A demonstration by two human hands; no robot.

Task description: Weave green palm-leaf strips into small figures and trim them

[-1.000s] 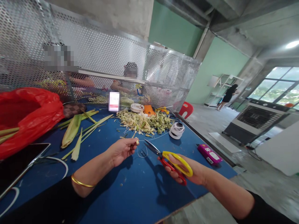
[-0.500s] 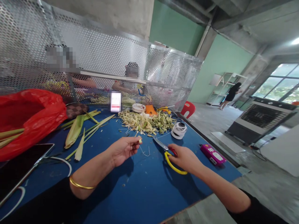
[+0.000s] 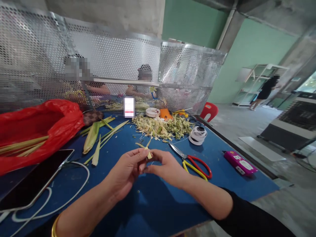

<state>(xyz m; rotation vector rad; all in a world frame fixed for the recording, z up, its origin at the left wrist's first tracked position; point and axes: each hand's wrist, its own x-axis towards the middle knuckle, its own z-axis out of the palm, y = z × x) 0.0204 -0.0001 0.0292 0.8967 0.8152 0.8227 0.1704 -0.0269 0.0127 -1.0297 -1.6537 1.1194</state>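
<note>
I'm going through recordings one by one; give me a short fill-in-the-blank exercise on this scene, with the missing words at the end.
1. The left hand and right hand meet at a pale plant piece, while the scissors lie on the ____ table.
2. The scissors' handles are yellow and ____.
3. A gold bangle is worn on the person's ____ side.
4. Long stalks show inside the ____ plastic bag.

Missing words: blue; red; left; red.

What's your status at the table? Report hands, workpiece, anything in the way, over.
Left hand pinching pale plant piece. Right hand close beside it, grip unclear. Scissors lying right of both hands, not blocking.
</note>
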